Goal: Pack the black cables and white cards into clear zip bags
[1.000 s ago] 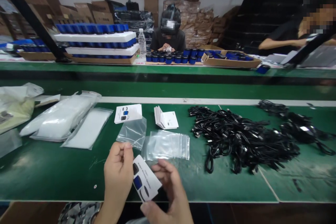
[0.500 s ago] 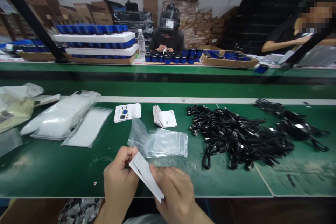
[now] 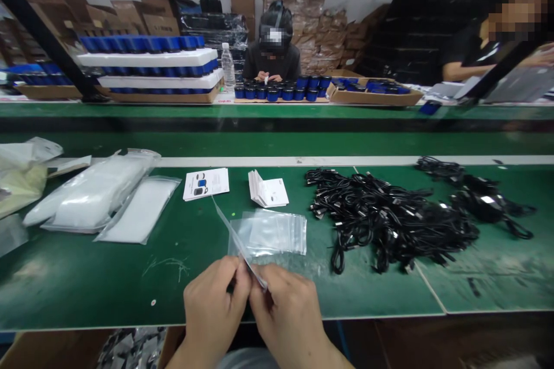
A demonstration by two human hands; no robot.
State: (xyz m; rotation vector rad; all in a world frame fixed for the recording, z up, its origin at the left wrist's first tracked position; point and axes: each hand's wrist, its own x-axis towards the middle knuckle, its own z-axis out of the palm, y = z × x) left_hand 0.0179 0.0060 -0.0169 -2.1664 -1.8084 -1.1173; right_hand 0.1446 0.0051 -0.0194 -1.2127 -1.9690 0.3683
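Note:
My left hand and my right hand are close together near the table's front edge, both closed. Between them they pinch a clear plastic bag, seen nearly edge-on and pointing away from me. Whether the white folded paper is inside it cannot be made out, as my fingers cover the lower part. Just beyond my hands lies a stack of clear plastic bags. Farther back are folded white leaflets and a pile of printed leaflets.
A heap of black cables covers the right side. Packs of white bags lie at left. Below the front edge stands a box of shiny packets. Across the bench, a person works behind blue jars; another person is at right.
My hands have drawn closer together. The white folded paper, plainly visible before, is now mostly hidden, and the bag has turned edge-on.

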